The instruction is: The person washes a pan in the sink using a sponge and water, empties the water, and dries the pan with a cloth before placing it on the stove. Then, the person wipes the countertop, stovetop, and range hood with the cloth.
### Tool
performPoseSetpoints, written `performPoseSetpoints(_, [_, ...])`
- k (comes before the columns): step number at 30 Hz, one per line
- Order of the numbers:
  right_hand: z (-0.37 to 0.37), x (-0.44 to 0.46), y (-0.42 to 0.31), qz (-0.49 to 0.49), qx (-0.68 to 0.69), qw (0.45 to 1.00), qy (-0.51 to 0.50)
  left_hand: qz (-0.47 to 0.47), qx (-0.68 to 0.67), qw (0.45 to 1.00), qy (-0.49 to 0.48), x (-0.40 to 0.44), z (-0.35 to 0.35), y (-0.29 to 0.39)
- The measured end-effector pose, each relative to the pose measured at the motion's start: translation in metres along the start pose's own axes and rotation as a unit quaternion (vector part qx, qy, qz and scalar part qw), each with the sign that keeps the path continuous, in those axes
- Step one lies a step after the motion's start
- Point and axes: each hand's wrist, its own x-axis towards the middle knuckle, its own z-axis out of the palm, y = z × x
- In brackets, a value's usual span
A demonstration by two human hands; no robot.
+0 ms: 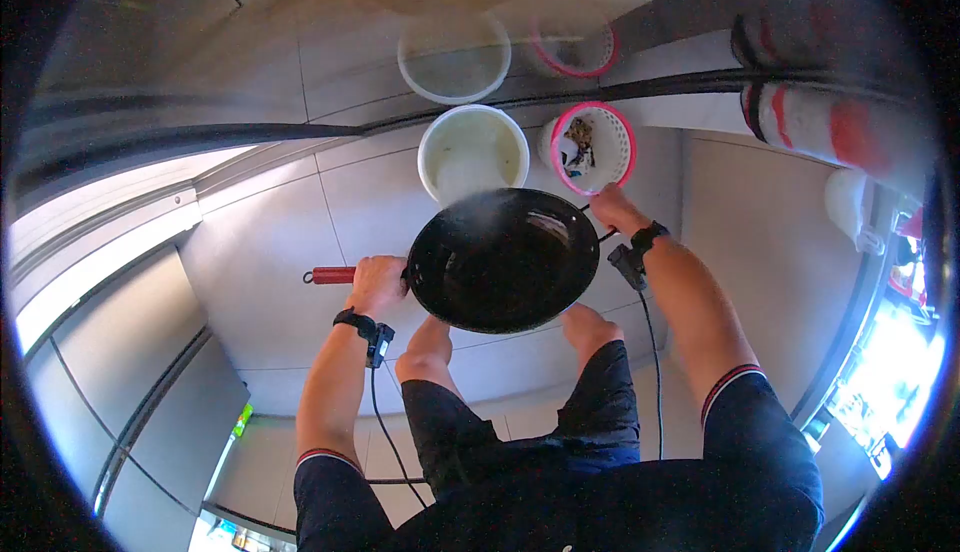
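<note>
A black wok hangs in front of me, held from both sides. My left hand is wrapped round its red handle, near the rim. On the other side, my right hand grips the small loop handle. The wok's far edge overlaps the near edge of a white bucket, where whitish steam rises. Inside the bucket is a pale, cloudy content. Whether liquid is leaving the wok is hidden by the steam.
Beside the bucket stands a pink-rimmed waste basket with scraps inside. Behind both, a shiny panel mirrors them. Grey cabinets are on the left. Cables run from straps on both wrists. Pale floor tiles lie below.
</note>
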Motion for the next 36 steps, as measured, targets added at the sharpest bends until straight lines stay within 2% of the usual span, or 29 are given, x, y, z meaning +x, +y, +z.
performPoseSetpoints(2, [-0.007, 0.008, 0.006, -0.1, -0.088, 0.99, -0.047, 0.0, -0.01, 1.0, -0.017, 0.003, -0.002, -0.004])
performPoseSetpoints(6, [-0.067, -0.013, -0.044, -0.086, -0.164, 0.977, -0.109, -0.035, -0.016, 0.996, -0.077, 0.009, -0.027, 0.001])
performPoseSetpoints(9, [-0.08, 0.006, -0.036, -0.21, -0.317, 0.917, -0.124, -0.039, -0.026, 0.994, -0.095, 0.012, -0.039, 0.0])
performPoseSetpoints(10, [-0.098, -0.006, -0.051, -0.129, -0.226, 0.955, -0.145, -0.041, -0.024, 0.992, -0.115, 0.011, -0.048, 0.002])
performPoseSetpoints(14, [-0.136, -0.029, -0.087, -0.172, -0.35, 0.904, -0.173, -0.043, -0.019, 0.987, -0.153, 0.008, -0.071, 0.01])
performPoseSetpoints(17, [-0.144, -0.023, -0.089, -0.149, -0.363, 0.902, -0.181, -0.043, -0.027, 0.988, -0.145, 0.005, -0.081, 0.013])
performPoseSetpoints(20, [-0.146, -0.025, -0.075, -0.205, -0.353, 0.902, -0.141, -0.048, -0.06, 0.99, -0.121, -0.002, -0.075, 0.01])
performPoseSetpoints(22, [-0.144, -0.027, -0.07, -0.202, -0.334, 0.912, -0.126, -0.041, -0.05, 0.995, -0.08, -0.013, -0.076, 0.017])
performPoseSetpoints(23, [-0.141, -0.028, -0.07, -0.167, -0.314, 0.926, -0.127, -0.037, -0.044, 0.997, -0.059, -0.019, -0.077, 0.021])
performPoseSetpoints(26, [-0.156, -0.087, -0.093, -0.1, -0.112, 0.986, -0.07, -0.072, -0.053, 0.991, -0.095, -0.039, -0.092, 0.042])
performPoseSetpoints(27, [-0.149, -0.097, -0.087, -0.115, -0.087, 0.99, -0.013, -0.077, -0.045, 0.992, -0.091, -0.047, -0.094, 0.049])
performPoseSetpoints(30, [-0.131, -0.13, -0.065, -0.196, -0.026, 0.966, 0.167, -0.081, -0.05, 0.993, -0.07, -0.078, -0.1, 0.076])
performPoseSetpoints(32, [-0.119, -0.145, -0.056, -0.152, 0.154, 0.947, 0.239, -0.08, -0.101, 0.989, -0.076, -0.096, -0.094, 0.085])
performPoseSetpoints(34, [-0.146, -0.199, -0.075, -0.123, 0.209, 0.935, 0.258, -0.052, -0.129, 0.987, -0.085, -0.113, -0.102, 0.108])
performPoseSetpoints(36, [-0.171, -0.25, -0.078, -0.109, 0.25, 0.922, 0.274, -0.099, -0.288, 0.934, -0.187, -0.134, -0.144, 0.15])
